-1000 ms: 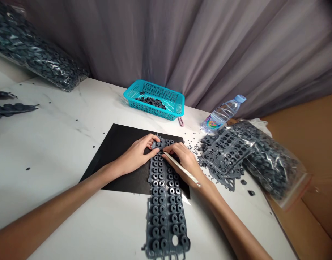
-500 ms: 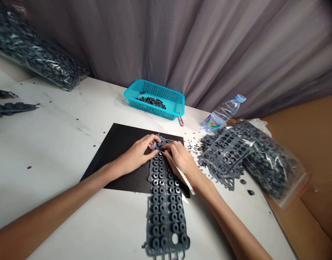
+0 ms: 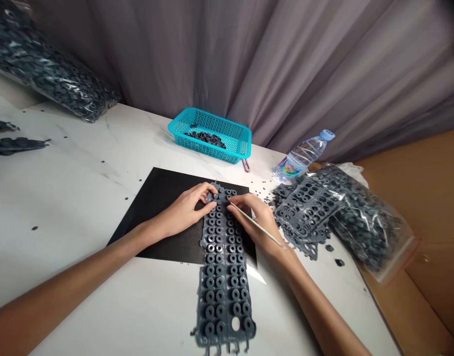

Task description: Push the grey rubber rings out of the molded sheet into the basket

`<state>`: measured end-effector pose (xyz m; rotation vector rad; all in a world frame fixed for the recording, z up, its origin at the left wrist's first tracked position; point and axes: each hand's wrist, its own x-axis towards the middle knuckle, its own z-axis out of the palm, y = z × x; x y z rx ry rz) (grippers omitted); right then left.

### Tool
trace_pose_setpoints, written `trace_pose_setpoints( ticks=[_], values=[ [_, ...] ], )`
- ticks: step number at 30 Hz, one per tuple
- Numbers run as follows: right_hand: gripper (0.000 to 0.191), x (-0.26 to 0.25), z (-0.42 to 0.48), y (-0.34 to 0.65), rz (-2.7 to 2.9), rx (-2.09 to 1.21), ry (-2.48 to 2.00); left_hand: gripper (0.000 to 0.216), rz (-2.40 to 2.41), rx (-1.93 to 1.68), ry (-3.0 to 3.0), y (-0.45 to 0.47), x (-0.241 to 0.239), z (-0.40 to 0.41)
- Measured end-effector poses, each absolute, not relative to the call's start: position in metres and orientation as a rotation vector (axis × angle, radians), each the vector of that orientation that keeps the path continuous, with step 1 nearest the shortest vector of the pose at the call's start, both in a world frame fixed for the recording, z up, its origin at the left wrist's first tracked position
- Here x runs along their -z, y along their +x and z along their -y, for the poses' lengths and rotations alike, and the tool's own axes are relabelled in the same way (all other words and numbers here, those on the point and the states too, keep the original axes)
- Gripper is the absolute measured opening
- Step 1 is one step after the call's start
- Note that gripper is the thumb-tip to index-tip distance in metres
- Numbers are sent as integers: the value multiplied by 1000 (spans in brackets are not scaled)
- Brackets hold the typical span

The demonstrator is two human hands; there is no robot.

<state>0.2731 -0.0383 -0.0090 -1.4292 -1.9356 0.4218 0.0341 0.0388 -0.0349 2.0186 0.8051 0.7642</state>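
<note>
A long dark grey sheet of moulded rubber rings (image 3: 214, 258) lies lengthwise before me, its far part on a black mat (image 3: 163, 198) and its near end on the table. One oval hole shows near the close end. My left hand (image 3: 192, 205) grips the sheet's far left edge, with thumb and fingers curled round it. In a pinch, my right hand (image 3: 256, 217) holds a thin pale stick (image 3: 260, 227), slanting back over the wrist. Its front end is among the far rings, where the fingers partly hide it.
A turquoise basket (image 3: 212, 151) holds small dark pieces. To its right are a water bottle (image 3: 304, 155), a stack of perforated rubber sheets (image 3: 304, 207) and a filled plastic bag (image 3: 364, 227). Another full bag (image 3: 52, 74) lies back left. Small dark bits dot the white table (image 3: 82, 198).
My right hand has shifted slightly right, off the middle of the sheet, and the stick now lies flatter. More far rings show. My left hand stays at the sheet's edge.
</note>
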Motion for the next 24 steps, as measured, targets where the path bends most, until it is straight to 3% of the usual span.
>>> trace_pose_setpoints(
  ticks=[16,24],
  values=[
    [17,13,35,265,2136,-329,-1408,21,-836,-775,2034,38,33,-35],
    [25,12,33,261,2285,-189,-1420,22,-815,-794,2041,37,37,-38]
  ],
)
